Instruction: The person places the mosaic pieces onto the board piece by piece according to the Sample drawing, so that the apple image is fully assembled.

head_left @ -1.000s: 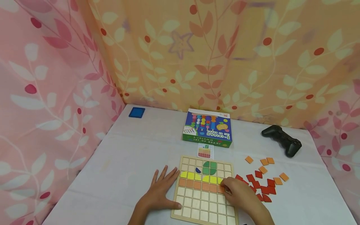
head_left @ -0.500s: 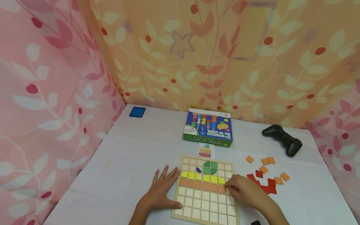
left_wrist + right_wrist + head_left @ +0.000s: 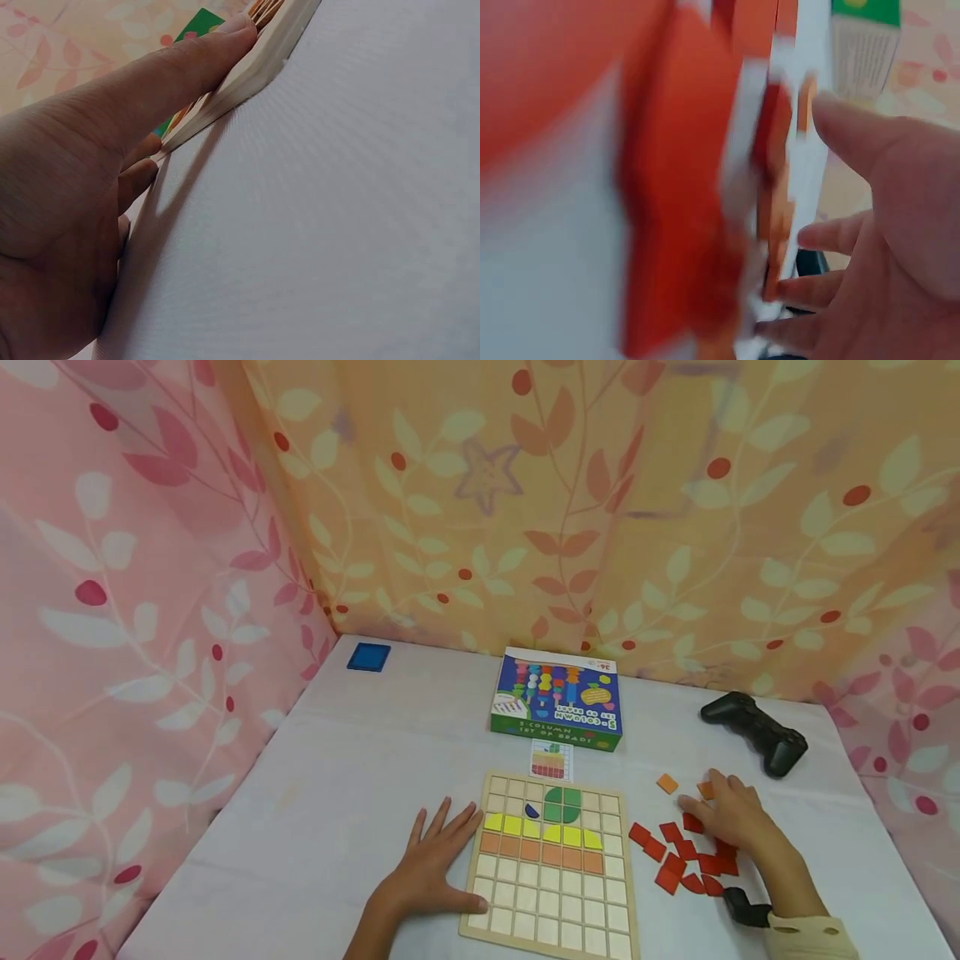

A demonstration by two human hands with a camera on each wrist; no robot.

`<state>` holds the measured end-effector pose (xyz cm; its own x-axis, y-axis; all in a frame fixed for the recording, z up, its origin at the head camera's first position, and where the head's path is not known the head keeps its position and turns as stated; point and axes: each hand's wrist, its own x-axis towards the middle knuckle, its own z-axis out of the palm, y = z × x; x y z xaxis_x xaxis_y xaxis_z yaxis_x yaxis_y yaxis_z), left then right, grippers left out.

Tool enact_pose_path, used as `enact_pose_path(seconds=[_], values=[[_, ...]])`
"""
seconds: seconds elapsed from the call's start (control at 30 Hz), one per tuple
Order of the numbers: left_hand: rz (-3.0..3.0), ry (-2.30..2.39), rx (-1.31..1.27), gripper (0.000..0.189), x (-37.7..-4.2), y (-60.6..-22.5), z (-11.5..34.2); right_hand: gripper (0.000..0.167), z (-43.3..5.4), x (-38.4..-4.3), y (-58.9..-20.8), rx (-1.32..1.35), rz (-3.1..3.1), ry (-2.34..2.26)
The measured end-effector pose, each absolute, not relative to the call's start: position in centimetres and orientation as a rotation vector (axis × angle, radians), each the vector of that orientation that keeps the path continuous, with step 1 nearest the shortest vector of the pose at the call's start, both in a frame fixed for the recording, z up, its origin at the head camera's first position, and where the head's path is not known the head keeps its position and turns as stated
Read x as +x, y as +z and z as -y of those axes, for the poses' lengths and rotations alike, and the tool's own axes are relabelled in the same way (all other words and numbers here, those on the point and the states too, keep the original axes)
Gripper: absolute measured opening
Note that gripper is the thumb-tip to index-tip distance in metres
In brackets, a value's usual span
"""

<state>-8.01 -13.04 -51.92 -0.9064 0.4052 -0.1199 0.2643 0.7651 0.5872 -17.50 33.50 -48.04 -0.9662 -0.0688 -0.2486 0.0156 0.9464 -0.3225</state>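
Observation:
A wooden grid board (image 3: 547,912) lies on the table. It bears a yellow row (image 3: 512,826), an orange row (image 3: 551,854) beneath it, green curved pieces (image 3: 572,797) and one small dark blue piece (image 3: 532,811). My left hand (image 3: 431,878) rests at the board's left side, fingers spread, with its thumb (image 3: 187,71) on the lower left edge. Over the loose tiles at right reaches my right hand (image 3: 738,817), its fingertips right by an orange tile (image 3: 705,790). In the right wrist view its thumb (image 3: 855,131) and fingers are apart, nothing held between them.
Red tiles (image 3: 666,880) lie scattered right of the board, with another orange tile (image 3: 667,783) beyond them. Behind the board are a pattern card (image 3: 552,761) and a bead-set box (image 3: 558,697). A black game controller (image 3: 753,735) lies back right; a blue square (image 3: 368,657) back left.
My right hand has left the right end of the orange row, where an orange tile now shows in place, and moved right to the loose tiles. The left hand stays put.

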Motion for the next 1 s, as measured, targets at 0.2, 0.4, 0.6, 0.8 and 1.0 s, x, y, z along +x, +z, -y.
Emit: enact_pose_path(seconds=[0.2, 0.4, 0.6, 0.8, 1.0], values=[[-2.732, 0.87, 0.543, 0.121, -7.9, -51.7, 13.3, 0.091, -31.0, -16.8, -48.9, -0.213, -2.792, -0.611], [-2.73, 0.884, 0.577, 0.121, -8.0, -51.7, 13.1, 0.048, -28.6, -16.4, -48.7, -0.433, -2.948, -0.49], [-2.741, 0.876, 0.557, 0.121, -7.9, -51.7, 12.9, 0.024, -26.8, -16.4, -48.1, -0.503, -2.982, -0.514], [-2.734, 0.88, 0.573, 0.12, -7.9, -51.7, 12.9, 0.035, -26.3, -16.3, -48.2, -0.477, -2.995, -0.49], [-2.741, 0.868, 0.562, 0.121, -7.9, -51.8, 13.0, 0.043, -26.1, -16.4, -48.4, -0.432, -2.984, -0.509]])
